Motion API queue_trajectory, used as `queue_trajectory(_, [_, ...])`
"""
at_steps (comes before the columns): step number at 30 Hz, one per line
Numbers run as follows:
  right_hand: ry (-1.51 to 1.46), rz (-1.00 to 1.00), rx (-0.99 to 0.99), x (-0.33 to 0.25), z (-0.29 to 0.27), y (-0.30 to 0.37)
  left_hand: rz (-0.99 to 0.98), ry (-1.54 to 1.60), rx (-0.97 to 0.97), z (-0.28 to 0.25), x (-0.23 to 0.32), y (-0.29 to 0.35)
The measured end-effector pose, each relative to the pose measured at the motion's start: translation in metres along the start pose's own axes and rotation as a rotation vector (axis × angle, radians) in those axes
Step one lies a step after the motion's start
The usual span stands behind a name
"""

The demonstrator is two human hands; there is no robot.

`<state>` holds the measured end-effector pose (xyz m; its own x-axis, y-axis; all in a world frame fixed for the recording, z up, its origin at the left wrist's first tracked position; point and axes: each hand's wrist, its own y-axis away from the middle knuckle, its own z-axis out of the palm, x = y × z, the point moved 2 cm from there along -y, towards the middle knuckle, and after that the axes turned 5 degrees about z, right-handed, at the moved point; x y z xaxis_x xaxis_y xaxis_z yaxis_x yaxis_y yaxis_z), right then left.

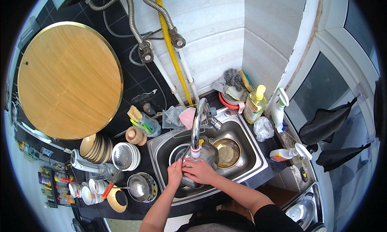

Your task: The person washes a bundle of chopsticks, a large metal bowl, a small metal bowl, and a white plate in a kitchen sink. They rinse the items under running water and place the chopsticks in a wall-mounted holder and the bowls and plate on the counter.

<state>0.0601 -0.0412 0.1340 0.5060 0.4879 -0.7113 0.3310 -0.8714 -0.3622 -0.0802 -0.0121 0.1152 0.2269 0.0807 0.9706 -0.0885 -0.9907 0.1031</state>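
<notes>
My left hand [175,173] and my right hand [200,171] meet over the near part of the steel sink [258,161], just below the faucet [197,127] with its pinkish-white tip. The fingers of both are bent and closed together; what they grip is hidden beneath them. Under and behind my right hand lies a smoky see-through vessel [209,154], partly covered by the faucet. To its right a round golden-toned metal pot [226,151] sits in the sink. The pale rim of a round bowl [175,153] shows to the left.
Left of the sink stand stacked white bowls [129,156], a metal ladle bowl [139,187] and brown bowls [94,148]. A large round wooden board [69,81] leans behind them. Yellow dish soap [254,105] and spray bottles [279,111] line the right. Cloths [187,117] hang behind the faucet.
</notes>
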Motion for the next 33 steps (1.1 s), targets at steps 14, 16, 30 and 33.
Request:
queue_trajectory(14, [0.077,0.199,0.231,0.017,0.000,0.005,0.032,-0.136,0.011,-0.009,-0.004,0.002])
queue_trajectory(16, [0.059,0.167,0.200,0.018,-0.001,0.006,0.054,-0.167,0.004,-0.015,-0.015,0.001])
queue_trajectory(30, [0.050,0.249,0.183,0.027,0.008,0.002,-0.018,-0.215,0.064,-0.040,-0.022,0.001])
queue_trajectory(33, [-0.845,0.962,0.214,0.118,0.036,0.023,0.047,-0.194,0.096,-0.046,-0.012,0.000])
